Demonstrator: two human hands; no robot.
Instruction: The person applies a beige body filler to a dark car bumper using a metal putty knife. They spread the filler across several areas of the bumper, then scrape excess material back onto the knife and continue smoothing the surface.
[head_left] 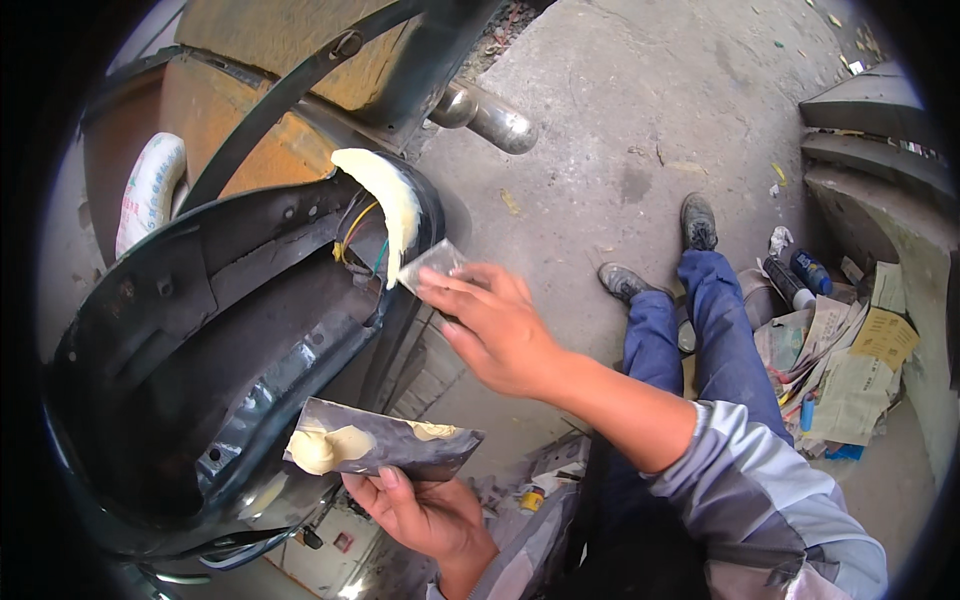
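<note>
In my right hand (505, 330) is a flat spreader (435, 262), pinched between thumb and fingers. Its edge meets the lower end of a band of cream-coloured filler paste (385, 195), which curves along the rim of a dark vehicle body shell (110, 335). Below it, my left hand (425, 515) grips a dark flat mixing board (405, 455) from underneath, its thumb along the near edge. A lump of the same paste (315, 452) sits at the board's left end, with smears along its top.
Yellow and green wires (358, 228) hang inside the shell's opening. Behind it stand rusty orange panels (235, 125) and a white roll-shaped bag (150, 190). A silver cylinder (500, 125) juts over the concrete floor (620, 110). Newspapers (850, 370) and spray cans (790, 282) lie to the right.
</note>
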